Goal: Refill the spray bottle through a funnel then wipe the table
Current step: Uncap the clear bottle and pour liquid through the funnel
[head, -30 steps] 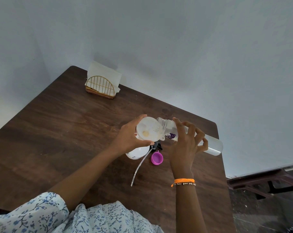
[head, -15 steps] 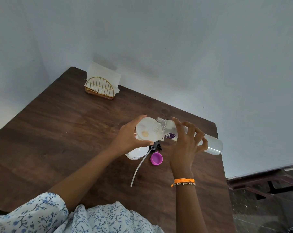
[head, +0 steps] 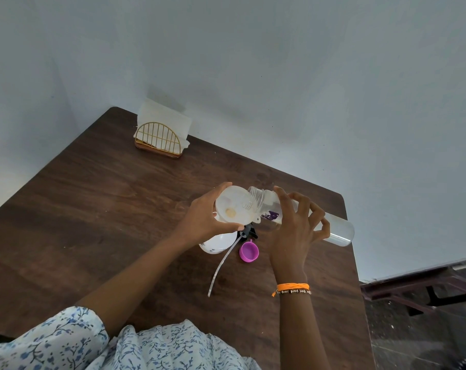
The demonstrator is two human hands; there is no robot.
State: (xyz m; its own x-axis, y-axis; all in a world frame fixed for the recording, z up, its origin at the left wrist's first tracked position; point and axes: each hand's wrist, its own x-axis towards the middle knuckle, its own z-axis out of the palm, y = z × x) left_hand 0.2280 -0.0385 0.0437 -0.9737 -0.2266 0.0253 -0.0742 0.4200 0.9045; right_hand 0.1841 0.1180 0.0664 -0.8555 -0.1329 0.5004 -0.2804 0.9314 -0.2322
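Pouring is the step in hand: a white translucent plastic funnel [head: 236, 206] sits on top of the round white spray bottle [head: 218, 243], which stands on the dark brown wooden table [head: 93, 209] near its middle. The left hand [head: 200, 217] curls its fingers and thumb round the funnel's rim and steadies it. Above and to the right, the right hand [head: 293, 228] grips a clear plastic refill bottle [head: 301, 217] with a purple mark on its side, tipped almost flat with its threaded open mouth over the funnel's bowl. Whether liquid is running I cannot tell.

The main risk, as I judge it, is spillage. The mouth lies over the funnel's right edge, not its centre, so a quick tilt could send liquid over the rim and onto the wood. A narrow funnel stem may also back up and overflow if the pour is fast. Only the left hand's grip appears to secure the funnel; a nudge could tip it or the light bottle under it.

Just beside the bottle lie the black spray head [head: 249, 232] with its long clear dip tube [head: 222, 265] and a small purple plastic cap [head: 249, 251], both in a spill's path. A gold wire holder of white paper napkins [head: 159, 134] stands well apart at the far corner.
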